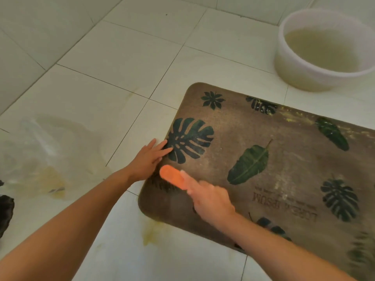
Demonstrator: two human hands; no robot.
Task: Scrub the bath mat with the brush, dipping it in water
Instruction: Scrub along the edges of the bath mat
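The brown leaf-print bath mat [263,159] lies flat on the tiled floor [101,78], the basin [324,80] of water beyond its far edge. The left hand [149,159] presses flat-fingered on the mat's edge; the right hand [211,201] grips the orange brush [172,176] against the near corner. Scrubbing looks under way; next probably a dip in the basin.

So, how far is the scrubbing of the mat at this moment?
Done, it seems: the water in the basin is cloudy, which suggests the brush has been dipped. In hand: the right hand holds the orange brush on the mat, at its near left corner, while the left hand presses flat on its edge. Left: yellowish specks lie along the far edge.
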